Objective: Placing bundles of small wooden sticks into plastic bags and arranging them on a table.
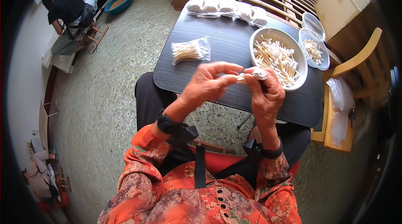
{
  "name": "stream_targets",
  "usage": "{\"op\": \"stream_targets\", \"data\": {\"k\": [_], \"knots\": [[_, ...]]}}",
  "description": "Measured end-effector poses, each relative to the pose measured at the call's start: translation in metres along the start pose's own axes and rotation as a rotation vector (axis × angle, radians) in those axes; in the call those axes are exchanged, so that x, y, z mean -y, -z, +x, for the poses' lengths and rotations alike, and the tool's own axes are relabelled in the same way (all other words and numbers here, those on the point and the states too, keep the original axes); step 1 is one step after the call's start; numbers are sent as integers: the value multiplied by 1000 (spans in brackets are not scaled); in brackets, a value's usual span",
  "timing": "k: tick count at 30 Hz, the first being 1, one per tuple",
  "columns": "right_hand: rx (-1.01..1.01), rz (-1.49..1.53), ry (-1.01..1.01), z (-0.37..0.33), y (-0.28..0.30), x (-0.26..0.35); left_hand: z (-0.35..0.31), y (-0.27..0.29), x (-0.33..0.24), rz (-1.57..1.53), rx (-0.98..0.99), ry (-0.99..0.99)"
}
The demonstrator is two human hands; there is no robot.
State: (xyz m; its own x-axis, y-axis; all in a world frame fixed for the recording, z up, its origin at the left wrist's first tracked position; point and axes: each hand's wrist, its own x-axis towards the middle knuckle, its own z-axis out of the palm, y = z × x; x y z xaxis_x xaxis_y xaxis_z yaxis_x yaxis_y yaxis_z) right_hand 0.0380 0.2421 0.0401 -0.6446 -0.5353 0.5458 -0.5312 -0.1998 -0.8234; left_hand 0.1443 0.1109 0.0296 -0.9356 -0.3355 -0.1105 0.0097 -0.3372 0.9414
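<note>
Both my hands meet over the near edge of the dark table (180, 71). Between the fingers of my right hand (268, 96) is a small bundle of cotton swabs (258, 74), white tips bunched together toward the right. My left hand (209, 82) pinches at the bundle's left end with thumb and fingers; its fingertips partly hide the sticks. Just beyond the right hand stands a white bowl (305, 71) heaped with loose cotton swabs (276, 56). A see-through bag (190, 51) filled with swabs lies on the table beyond my left hand.
Several filled bags (226, 5) line the table's far edge. Right of the bowl sit a plastic tub (314, 48) of swabs and another tub (313, 25). A wooden chair (339, 136) holds empty plastic bags (340, 98). Another person (69, 10) sits at far left near a blue basin (121, 2).
</note>
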Motion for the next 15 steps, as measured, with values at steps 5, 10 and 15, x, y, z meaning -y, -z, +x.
{"op": "stream_targets", "data": {"k": [5,10,15], "knots": [[110,10,-45,-7,-7,-8,4,33,-9,886,-501,-488],[205,-98,-79,-10,-8,-24,0,48,-20,1487,-625,-506],[143,-39,-46,-9,-10,-23,1,70,-14,1576,-582,-408]]}}
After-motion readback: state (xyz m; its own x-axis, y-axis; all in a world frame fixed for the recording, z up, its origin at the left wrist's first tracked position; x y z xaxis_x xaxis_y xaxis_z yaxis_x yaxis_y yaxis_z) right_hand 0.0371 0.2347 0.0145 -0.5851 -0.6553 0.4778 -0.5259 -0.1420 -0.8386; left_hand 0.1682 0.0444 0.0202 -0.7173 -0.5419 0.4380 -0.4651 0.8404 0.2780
